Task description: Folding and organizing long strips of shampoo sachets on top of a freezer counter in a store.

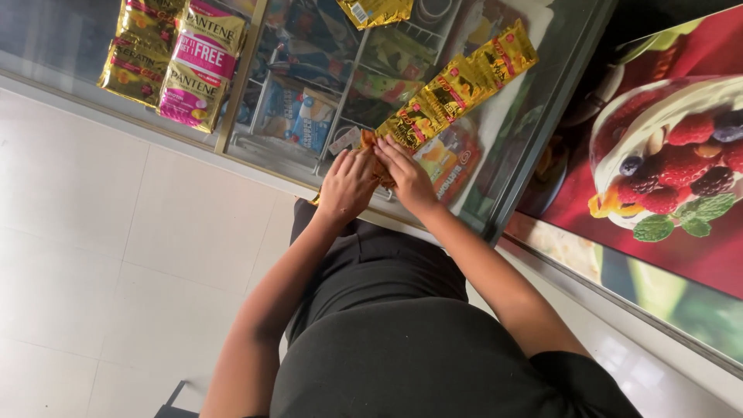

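Sachets in a gold strip (457,81) lie across the glass lid of the chest freezer (542,101), and I take that lid as my landmark. One end of the strip reaches toward the lid's far side; the near end comes down to the lid's front edge, where both my hands meet it. My left hand (346,186) is curled over that near end, fingers bent around the foil — grasping it. My right hand (406,176) sits just beside, touching the same end, fingertips pinching the strip's edge. Farther along the lid, well apart from my hands, rest other sachet packs in gold and pink (174,62), and one more gold sachet (375,11) lies at the lid's far edge. Under the glass, wrapped ice creams (309,116) show in wire baskets. Beside the freezer stands a panel with a berry dessert picture (673,155).
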